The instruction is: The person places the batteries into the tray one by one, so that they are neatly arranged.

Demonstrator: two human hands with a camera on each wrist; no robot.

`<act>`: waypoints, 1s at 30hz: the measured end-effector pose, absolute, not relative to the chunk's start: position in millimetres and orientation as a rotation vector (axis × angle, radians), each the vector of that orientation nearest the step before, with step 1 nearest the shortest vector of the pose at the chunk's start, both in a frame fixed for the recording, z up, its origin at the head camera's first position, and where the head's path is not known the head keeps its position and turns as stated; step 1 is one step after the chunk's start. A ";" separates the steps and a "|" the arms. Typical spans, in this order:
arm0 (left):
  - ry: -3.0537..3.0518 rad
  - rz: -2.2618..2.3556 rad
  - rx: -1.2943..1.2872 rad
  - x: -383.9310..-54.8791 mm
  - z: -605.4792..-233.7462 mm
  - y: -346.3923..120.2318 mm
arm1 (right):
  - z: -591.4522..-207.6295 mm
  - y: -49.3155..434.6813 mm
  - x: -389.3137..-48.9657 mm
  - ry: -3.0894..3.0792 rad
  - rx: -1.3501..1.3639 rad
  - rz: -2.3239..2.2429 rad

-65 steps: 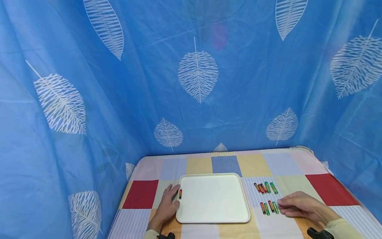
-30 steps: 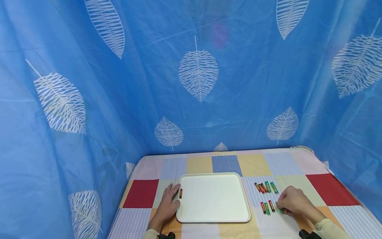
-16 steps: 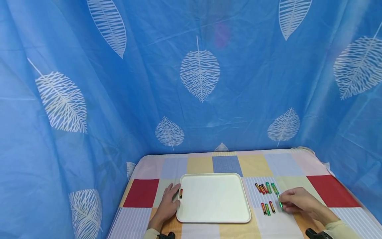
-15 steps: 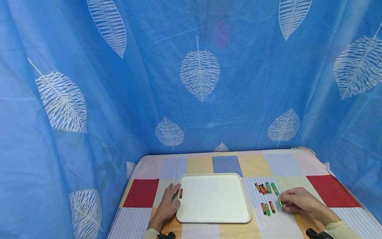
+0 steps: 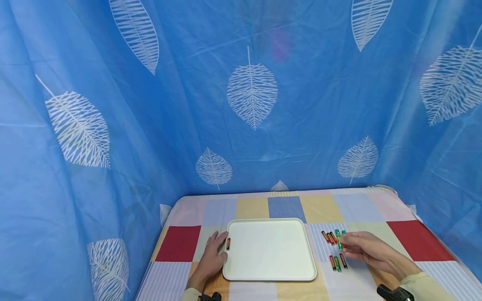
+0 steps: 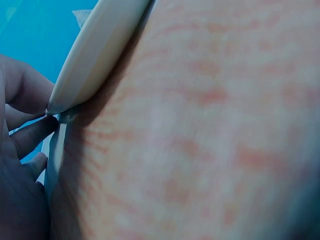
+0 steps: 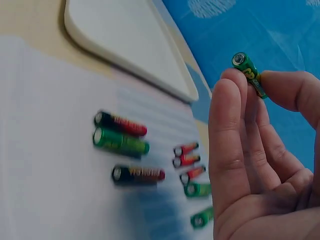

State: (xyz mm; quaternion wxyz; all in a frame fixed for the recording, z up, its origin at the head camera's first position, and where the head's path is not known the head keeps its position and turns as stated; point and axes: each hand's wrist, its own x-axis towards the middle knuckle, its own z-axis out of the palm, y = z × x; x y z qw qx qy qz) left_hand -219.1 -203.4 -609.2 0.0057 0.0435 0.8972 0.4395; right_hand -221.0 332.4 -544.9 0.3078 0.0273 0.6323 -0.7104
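Observation:
My right hand [image 5: 367, 250] pinches a green battery [image 7: 251, 75] between thumb and fingertips, raised above the tablecloth. Beneath and left of it lie two red-and-black batteries [image 5: 343, 261] with a green battery [image 5: 337, 264] between them. Behind these is a second group, several red-and-black batteries [image 5: 325, 237] and green ones [image 7: 200, 220], partly hidden by the hand. My left hand [image 5: 211, 258] rests at the left edge of a white tray [image 5: 269, 251], its fingertips touching the rim in the left wrist view. One red-and-black battery [image 5: 228, 243] lies inside the tray along its left side.
A patchwork tablecloth [image 5: 324, 207] covers the table. Blue curtains [image 5: 301, 138] with white leaf prints hang close behind it and at both sides.
My right hand has picked up the rightmost green battery of the front row and carried it up and left, over toward the back group. The left hand and tray stay put.

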 end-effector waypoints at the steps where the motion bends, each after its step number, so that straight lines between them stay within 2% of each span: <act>1: 2.805 1.384 0.138 -218.9 -609.2 -203.4 | -543.8 328.5 -222.4 1.662 0.066 -1.885; 9: 2.798 1.400 0.154 -219.0 -610.5 -205.4 | -537.0 291.9 -236.0 1.683 0.040 -1.858; 30: 2.825 1.380 0.119 -218.4 -609.8 -201.6 | -550.8 181.5 -269.2 1.783 -0.098 -1.831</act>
